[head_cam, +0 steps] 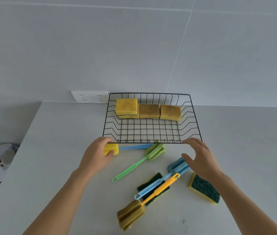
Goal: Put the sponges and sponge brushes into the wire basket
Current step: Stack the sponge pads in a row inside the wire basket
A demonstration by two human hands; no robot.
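Both forearms reaching forward over counter [49,150], left hand [97,153] pinching yellow brush head [111,148] at wire basket [148,131] near-left corner, right hand [200,158] spread and empty, fingertips at near-right rim, above blue brush head [176,165]

Wire basket [142,142] on the bench [49,150], near the wall [134,48]; wall socket [90,97] behind its left rear corner. Three sponge stacks [148,111] in a row along the basket's back wall. Before the basket lie four sponge brushes [154,150]; one sponge [153,189] under two brush handles, another sponge [204,189] far right.
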